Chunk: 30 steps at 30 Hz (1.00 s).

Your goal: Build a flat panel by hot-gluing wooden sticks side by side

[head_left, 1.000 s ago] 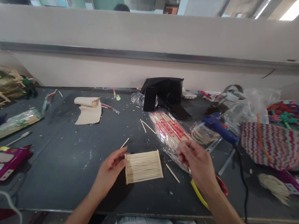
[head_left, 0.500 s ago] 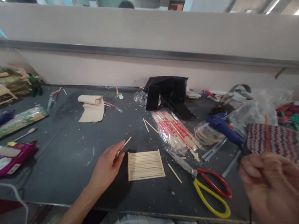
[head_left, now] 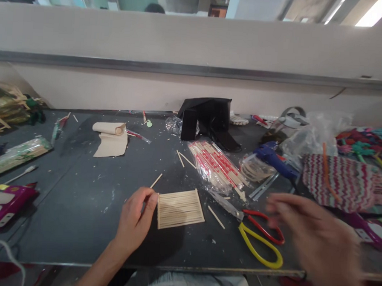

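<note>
The right hand [head_left: 314, 235] is hovering, fingers too blurred to judge; the left hand [head_left: 136, 217], fingers narrowed, pinch unclear, is touching the stick panel [head_left: 181, 208] on the table [head_left: 87, 223]. Probably light, stiff, fragile, it is offering end strips [head_left: 200, 206] for grip.

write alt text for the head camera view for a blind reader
The left hand is at the edge of a wooden-stick panel on a dark table; the blurred right hand is near scissors. Packaged sticks lie beyond.
</note>
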Available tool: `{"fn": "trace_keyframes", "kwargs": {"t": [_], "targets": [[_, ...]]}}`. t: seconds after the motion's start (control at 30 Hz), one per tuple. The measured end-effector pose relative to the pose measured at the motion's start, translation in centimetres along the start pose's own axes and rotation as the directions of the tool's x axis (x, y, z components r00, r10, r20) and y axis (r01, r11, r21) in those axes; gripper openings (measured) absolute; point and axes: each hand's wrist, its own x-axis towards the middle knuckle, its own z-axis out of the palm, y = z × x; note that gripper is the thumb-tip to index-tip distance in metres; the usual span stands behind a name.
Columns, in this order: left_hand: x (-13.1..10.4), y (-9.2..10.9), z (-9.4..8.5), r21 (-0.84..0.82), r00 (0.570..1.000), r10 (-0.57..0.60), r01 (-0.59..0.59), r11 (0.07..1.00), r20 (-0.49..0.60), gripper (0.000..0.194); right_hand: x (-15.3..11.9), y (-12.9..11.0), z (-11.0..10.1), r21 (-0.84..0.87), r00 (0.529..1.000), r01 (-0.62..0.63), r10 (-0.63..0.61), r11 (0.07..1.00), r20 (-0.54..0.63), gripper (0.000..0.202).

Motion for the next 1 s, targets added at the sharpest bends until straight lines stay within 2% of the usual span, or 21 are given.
{"fn": "trace_keyframes", "kwargs": {"t": [0.03,0.07,0.13,0.23,0.33,0.4,0.47,0.57,0.67,0.73,0.8,0.87,0.9,0.93,1.0], "targets": [[-0.1,0.3,0.3,-0.021,1.0,-0.01,0.01,1.0,0.022,0.021,-0.1,-0.2,2.0,-0.008,0.988,0.003,-0.002,1.0,0.154,0.025],[-0.3,0.5,0.7,-0.04,0.999,-0.02,0.021,0.999,0.041,0.024,-0.1,-0.4,4.1,0.015,0.967,0.057,-0.059,0.998,0.246,0.023],[-0.8,0.8,1.1,-0.067,0.997,-0.039,0.043,0.997,0.061,0.029,0.1,-0.7,7.9,0.02,0.911,0.196,-0.19,0.98,0.366,0.023],[-1.7,0.3,1.2,-0.064,0.997,-0.06,0.062,0.996,0.038,0.031,0.9,-1.1,12.1,-0.194,0.835,0.359,-0.222,0.913,0.504,0.031],[-2.3,-0.8,0.8,-0.026,0.995,-0.096,0.096,0.995,-0.008,0.023,1.8,-1.6,14.0,-0.338,0.775,0.448,-0.171,0.828,0.608,0.038],[-2.6,-1.5,0.7,0.002,0.991,-0.132,0.132,0.991,-0.007,0.017,2.4,-1.9,14.6,-0.337,0.756,0.463,-0.167,0.82,0.632,0.028],[-2.9,-2.1,0.7,0.028,0.987,-0.156,0.155,0.987,0.041,0.019,2.9,-2.1,15.0,-0.302,0.744,0.464,-0.181,0.833,0.643,0.015],[-3.2,-2.5,1.3,0.066,0.979,-0.157,0.15,0.987,0.13,0.019,3.4,-2.2,15.5,-0.242,0.739,0.448,-0.204,0.861,0.641,0.017],[-3.2,-2.5,1.8,0.075,0.979,-0.135,0.125,0.989,0.155,0.019,3.8,-2.5,15.6,-0.168,0.754,0.4,-0.219,0.901,0.619,0.017],[-3.1,-2.4,1.7,0.048,0.982,-0.132,0.127,0.991,0.133,0.018,3.9,-3.2,14.8,-0.102,0.769,0.35,-0.224,0.931,0.599,0.015],[-3.2,-2.1,1.1,0.028,0.989,-0.134,0.132,0.991,0.067,0.017,3.7,-4.1,13.0,-0.025,0.777,0.292,-0.222,0.956,0.589,0.018],[-3.5,-1.5,0.4,0.02,0.993,-0.116,0.117,0.993,-0.034,0.024,3.1,-5.0,10.2,0.103,0.769,0.177,-0.203,0.979,0.606,0.026],[-3.7,-1.1,-0.1,0.01,0.993,-0.093,0.094,0.995,-0.077,0.028,2.7,-5.3,8.7,0.287,0.753,-0.017,-0.177,0.958,0.634,0.026],[-4.0,-0.5,-0.5,-0.011,0.992,-0.069,0.068,0.998,-0.107,0.031,2.1,-5.6,7.2,0.427,0.727,-0.194,-0.163,0.883,0.668,0.028],[-4.4,0.8,-1.0,-0.097,0.994,-0.024,0.014,0.995,-0.108,0.032,0.7,-5.8,4.5,0.594,0.711,-0.402,-0.171,0.697,0.682,0.028]]}}
